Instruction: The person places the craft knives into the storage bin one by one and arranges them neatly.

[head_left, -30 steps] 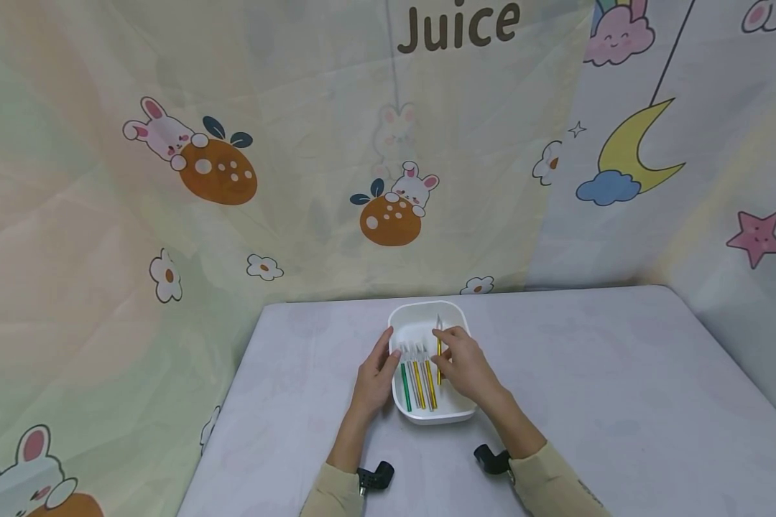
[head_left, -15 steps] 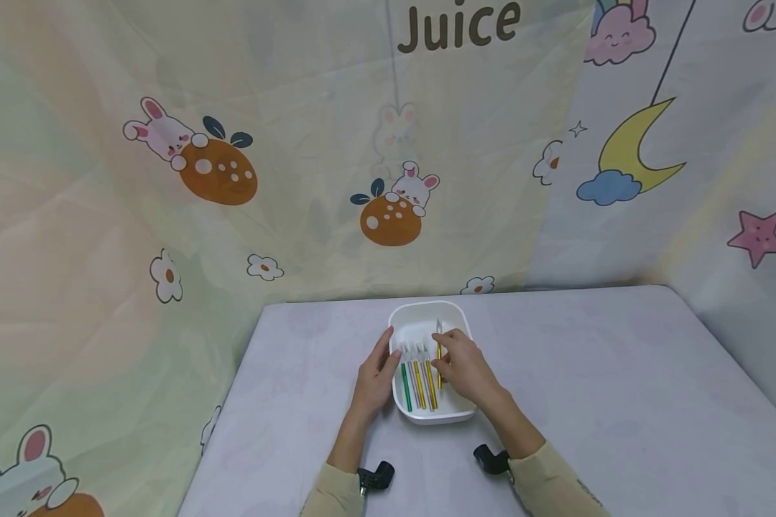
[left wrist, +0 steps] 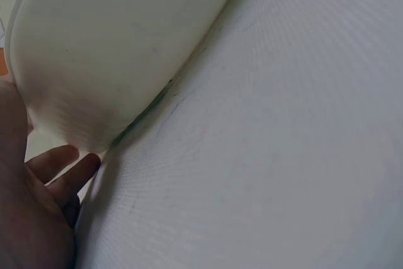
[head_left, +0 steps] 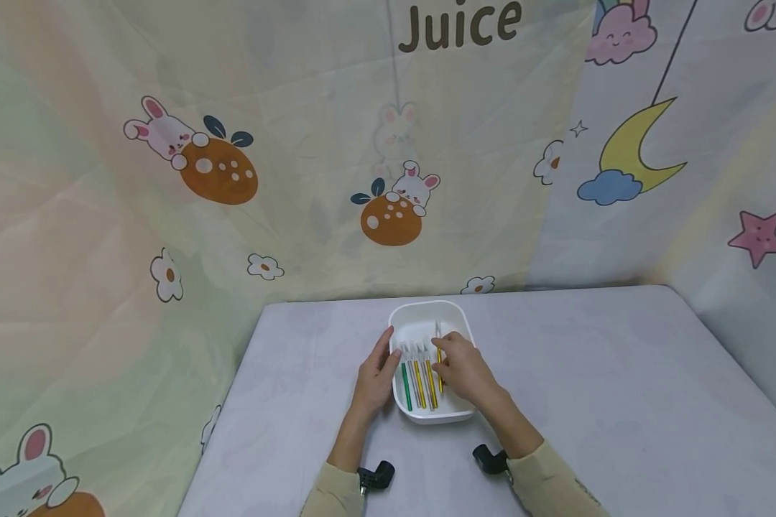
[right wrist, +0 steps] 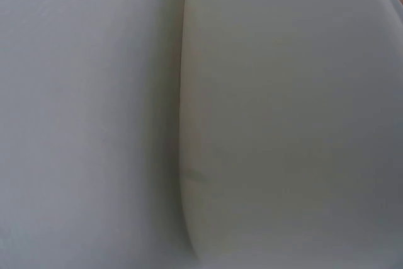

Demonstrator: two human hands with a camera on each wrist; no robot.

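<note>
A white plastic tray (head_left: 420, 319) with rounded corners sits on the table. My left hand (head_left: 371, 384) holds its left wall, thumb at the rim and fingers along the outside; the left wrist view shows fingertips low against that wall. Inside the tray, my right hand (head_left: 468, 370) pinches a slim pen-like tool with a gold handle (head_left: 440, 355) and a pale, pointed tip. To its left lie several similar tools in a row, with gold and silvery handles (head_left: 419, 384), plus a green one (head_left: 406, 388) at the left end. Their tips all point away from me.
A pale cloth covers the table (head_left: 595, 388), whose far edge meets a printed fabric backdrop (head_left: 310, 215). Black wrist cameras (head_left: 378, 475) are worn on both wrists. The right wrist view is filled by the tray's outer wall (right wrist: 283, 118) and the tablecloth.
My right hand has moved slightly toward me, and the gold-handled tool has slid the same way and lower into the tray beside the row. The left hand and the tray stay put.
</note>
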